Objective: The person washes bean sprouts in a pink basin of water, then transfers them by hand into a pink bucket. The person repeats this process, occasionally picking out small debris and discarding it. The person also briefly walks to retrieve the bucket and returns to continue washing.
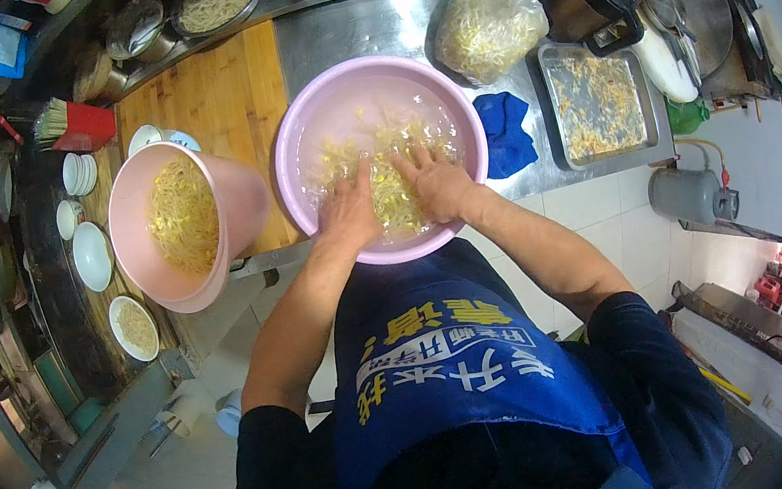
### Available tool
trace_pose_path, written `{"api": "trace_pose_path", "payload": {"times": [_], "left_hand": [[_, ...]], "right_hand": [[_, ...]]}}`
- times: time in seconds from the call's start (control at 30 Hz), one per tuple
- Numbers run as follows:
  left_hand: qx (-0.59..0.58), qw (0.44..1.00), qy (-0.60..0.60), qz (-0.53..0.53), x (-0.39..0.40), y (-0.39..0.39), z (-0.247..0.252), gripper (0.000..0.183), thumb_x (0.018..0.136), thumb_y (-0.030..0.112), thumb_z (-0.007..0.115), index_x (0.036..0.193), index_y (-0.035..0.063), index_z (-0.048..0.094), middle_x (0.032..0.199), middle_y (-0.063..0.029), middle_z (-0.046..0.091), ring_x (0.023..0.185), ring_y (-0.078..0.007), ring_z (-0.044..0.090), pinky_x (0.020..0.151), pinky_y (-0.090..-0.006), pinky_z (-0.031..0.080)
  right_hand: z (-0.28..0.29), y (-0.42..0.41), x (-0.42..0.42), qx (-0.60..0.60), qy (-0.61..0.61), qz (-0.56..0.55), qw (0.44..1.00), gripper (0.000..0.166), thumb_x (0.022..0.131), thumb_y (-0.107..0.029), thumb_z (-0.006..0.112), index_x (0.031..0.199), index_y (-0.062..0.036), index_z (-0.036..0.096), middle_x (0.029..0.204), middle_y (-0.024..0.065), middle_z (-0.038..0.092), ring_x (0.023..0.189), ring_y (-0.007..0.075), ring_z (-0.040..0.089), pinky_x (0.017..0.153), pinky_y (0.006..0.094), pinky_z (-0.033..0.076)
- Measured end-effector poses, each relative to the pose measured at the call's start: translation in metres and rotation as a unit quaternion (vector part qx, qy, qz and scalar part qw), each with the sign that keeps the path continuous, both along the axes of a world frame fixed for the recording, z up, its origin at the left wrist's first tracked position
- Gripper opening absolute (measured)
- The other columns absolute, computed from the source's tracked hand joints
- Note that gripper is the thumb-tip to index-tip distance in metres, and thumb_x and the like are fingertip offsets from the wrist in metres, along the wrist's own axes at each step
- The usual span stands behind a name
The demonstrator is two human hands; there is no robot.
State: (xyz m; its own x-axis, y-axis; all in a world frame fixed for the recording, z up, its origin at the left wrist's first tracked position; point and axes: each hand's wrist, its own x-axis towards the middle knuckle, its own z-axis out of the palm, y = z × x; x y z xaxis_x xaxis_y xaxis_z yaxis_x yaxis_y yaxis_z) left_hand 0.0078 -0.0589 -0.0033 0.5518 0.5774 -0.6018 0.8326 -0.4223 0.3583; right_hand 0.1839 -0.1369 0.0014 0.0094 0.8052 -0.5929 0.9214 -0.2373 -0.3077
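A wide pink plastic basin [281,109] of water sits at the front edge of the counter. Yellow-headed bean sprouts [396,202] float and lie in it. My left hand [351,208] is over the left part of the sprouts, fingers spread and tips in the water. Beside it, my right hand [437,186] rests among the sprouts with fingers apart. Neither hand visibly grips anything; the submerged fingertips are partly hidden. Left of the basin, a tall pink plastic bucket [239,191] leans with its mouth towards me, and more bean sprouts [182,219] fill its bottom.
A clear plastic bag of sprouts [491,28] stands behind the basin on the right. A blue cloth [505,135] touches the basin's right side. Farther right lies a metal tray [601,99] with food scraps. Under the bucket is a wooden board [207,82]; white bowls [92,256] line the left.
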Motion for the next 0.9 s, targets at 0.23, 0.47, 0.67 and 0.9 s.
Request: {"api": "trace_pose_path", "payload": {"times": [0.23, 0.47, 0.67, 0.9], "left_hand": [[-0.010, 0.997, -0.017, 0.077, 0.013, -0.015, -0.019, 0.100, 0.079, 0.011, 0.078, 0.162, 0.0153, 0.024, 0.137, -0.0273, 0.057, 0.127, -0.0424, 0.059, 0.105, -0.0490, 0.050], [-0.066, 0.972, -0.122, 0.187, 0.014, -0.019, -0.033, 0.093, 0.072, 0.000, 0.079, 0.156, 0.0079, 0.040, 0.134, -0.0255, 0.064, 0.127, -0.0331, 0.062, 0.105, -0.0397, 0.051], [-0.201, 0.916, -0.249, 0.241, 0.009, -0.010, -0.040, 0.086, 0.070, -0.008, 0.076, 0.150, 0.0035, 0.048, 0.131, -0.0168, 0.067, 0.119, -0.0233, 0.064, 0.102, -0.0336, 0.052], [-0.222, 0.900, -0.275, 0.256, 0.011, 0.002, 0.012, 0.081, 0.066, -0.007, 0.079, 0.144, 0.0018, 0.055, 0.126, -0.0153, 0.069, 0.115, -0.0239, 0.066, 0.099, -0.0348, 0.054]], "right_hand": [[-0.012, -0.002, -0.010, 0.042, 0.046, -0.021, 0.998, 0.105, 0.075, -0.003, 0.077, 0.162, -0.0203, 0.022, 0.159, 0.0328, 0.029, 0.138, 0.0526, 0.045, 0.110, 0.0483, 0.048], [-0.027, -0.004, -0.002, 0.054, 0.167, -0.122, 0.977, 0.097, 0.075, 0.004, 0.073, 0.159, -0.0162, 0.031, 0.153, 0.0340, 0.036, 0.133, 0.0483, 0.052, 0.109, 0.0449, 0.050], [-0.047, -0.007, 0.006, 0.164, 0.258, -0.120, 0.945, 0.084, 0.072, 0.006, 0.074, 0.149, -0.0112, 0.048, 0.146, 0.0278, 0.048, 0.135, 0.0437, 0.050, 0.115, 0.0420, 0.043], [-0.025, -0.001, 0.009, 0.150, 0.328, -0.174, 0.916, 0.078, 0.071, 0.004, 0.077, 0.145, -0.0084, 0.054, 0.142, 0.0232, 0.056, 0.134, 0.0378, 0.054, 0.114, 0.0408, 0.043]]}}
